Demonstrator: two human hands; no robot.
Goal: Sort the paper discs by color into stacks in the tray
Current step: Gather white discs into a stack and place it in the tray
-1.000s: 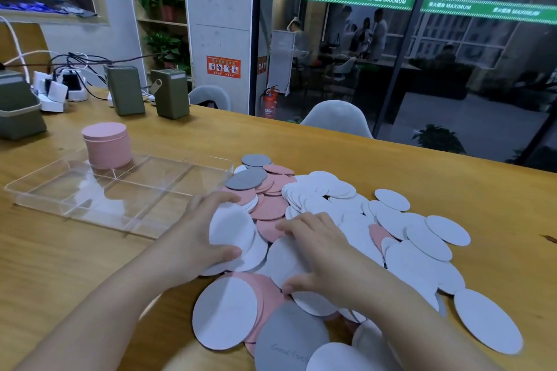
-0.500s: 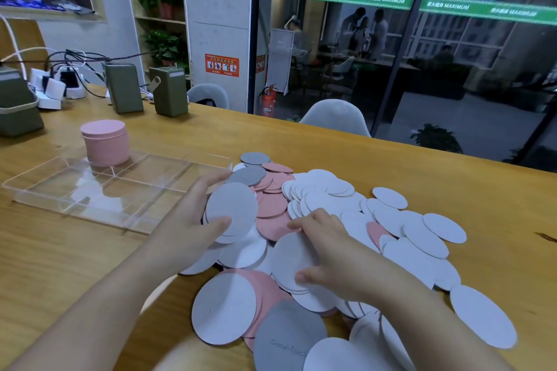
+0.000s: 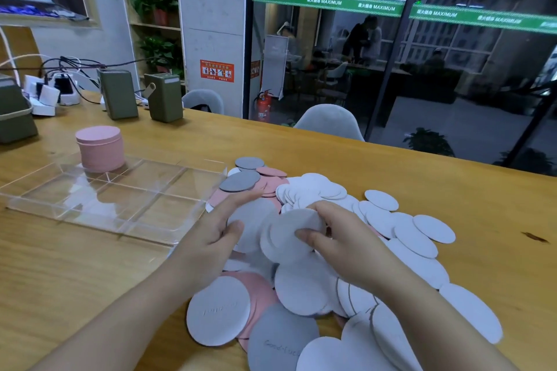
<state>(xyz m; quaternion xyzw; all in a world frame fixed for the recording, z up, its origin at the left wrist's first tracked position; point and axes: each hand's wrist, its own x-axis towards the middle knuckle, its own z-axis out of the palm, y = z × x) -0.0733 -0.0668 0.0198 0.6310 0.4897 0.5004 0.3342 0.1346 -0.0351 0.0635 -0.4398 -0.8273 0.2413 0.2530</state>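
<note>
At frame centre, left hand [image 3: 217,232] and right hand [image 3: 337,235] each pinch white discs [image 3: 289,229], gathering a stack; next, square them and carry to the tray [image 3: 168,232].

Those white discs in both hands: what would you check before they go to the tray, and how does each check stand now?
1. Left hand holds white discs: ok.
2. Right hand pinches a white disc: ok.
3. Only white in the grip: cannot tell, undersides hidden.
4. Tray has a free compartment: ok.
5. Pink stack stands upright in its far compartment: ok.
6. Pile fully sorted: not ok, grey discs and pink ones remain mixed.
</note>
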